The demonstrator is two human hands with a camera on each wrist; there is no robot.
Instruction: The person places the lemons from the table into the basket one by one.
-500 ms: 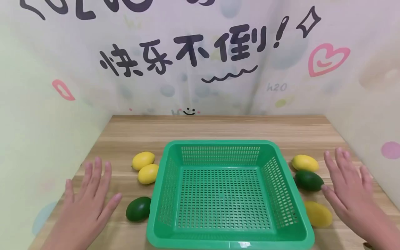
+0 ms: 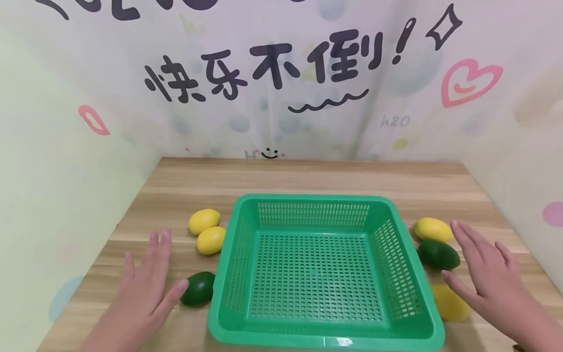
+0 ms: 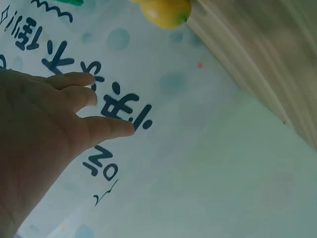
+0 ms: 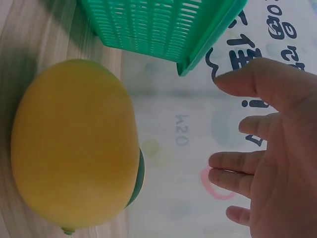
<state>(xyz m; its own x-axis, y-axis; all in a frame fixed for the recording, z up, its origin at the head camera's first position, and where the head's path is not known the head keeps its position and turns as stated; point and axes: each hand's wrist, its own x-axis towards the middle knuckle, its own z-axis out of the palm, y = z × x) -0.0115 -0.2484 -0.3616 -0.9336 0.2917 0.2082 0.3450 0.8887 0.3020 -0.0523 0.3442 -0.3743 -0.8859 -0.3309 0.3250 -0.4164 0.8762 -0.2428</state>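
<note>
A green plastic basket [image 2: 325, 335] with perforated sides sits on the wooden table. On its left lie two lemons [image 2: 204, 221] and a dark green avocado-like fruit [image 2: 199, 289]. My left hand [image 2: 140, 288] hovers left of that fruit, fingers extended, holding nothing; its thumb tip overlaps the fruit's edge in the head view, and contact cannot be told. To the basket's right are another lemon [image 2: 433, 229], a second dark green fruit [image 2: 439, 254] and a larger yellow mango-like fruit [image 4: 74, 148]. Above and beside these my right hand [image 2: 497, 278] is spread, with nothing in it.
The table [image 2: 308, 176] ends at a back wall covering [image 2: 264, 127] printed with dark characters and drawings. Pale side walls [image 2: 53, 195] bound it left and right. The basket takes up the middle of the table.
My left hand has moved right, towards the dark green fruit. My right hand has shifted slightly left, nearer the fruits beside it. The basket and fruits keep their arrangement.
</note>
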